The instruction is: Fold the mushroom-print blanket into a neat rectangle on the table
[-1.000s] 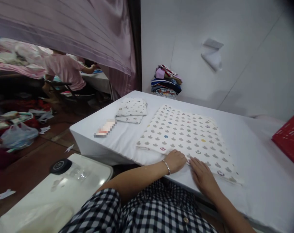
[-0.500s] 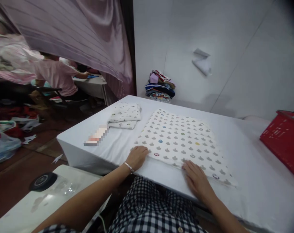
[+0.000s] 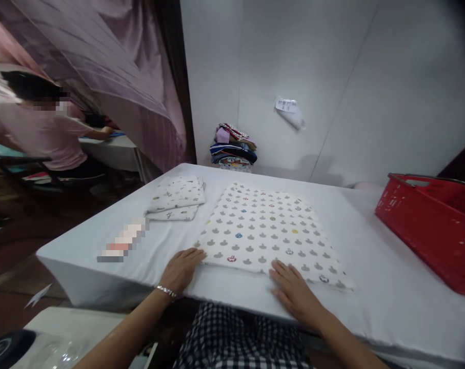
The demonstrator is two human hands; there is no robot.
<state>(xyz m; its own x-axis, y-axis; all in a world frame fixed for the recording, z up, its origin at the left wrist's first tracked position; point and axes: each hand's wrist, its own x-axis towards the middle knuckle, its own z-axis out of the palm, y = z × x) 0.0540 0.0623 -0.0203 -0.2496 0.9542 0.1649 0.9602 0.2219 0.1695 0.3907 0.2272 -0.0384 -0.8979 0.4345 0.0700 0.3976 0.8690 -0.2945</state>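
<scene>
A folded white cloth with a grey and coloured print (image 3: 265,233) lies flat on the white-covered table (image 3: 370,256). My left hand (image 3: 182,267) rests palm down at the cloth's near left corner, fingers stretched out. My right hand (image 3: 291,289) lies flat at the cloth's near edge, fingertips touching it. Neither hand holds anything. A smaller folded printed cloth (image 3: 177,197) sits to the left, farther back.
A red plastic basket (image 3: 428,225) stands at the table's right. A blurred small object (image 3: 121,241) lies near the left edge. Stacked coloured fabrics (image 3: 233,146) sit against the back wall. A person in pink (image 3: 36,133) works beyond the purple curtain (image 3: 101,66).
My left hand slid left along the cloth's near edge, from beside my right hand to the left corner. My view shifted right and the basket came more into sight.
</scene>
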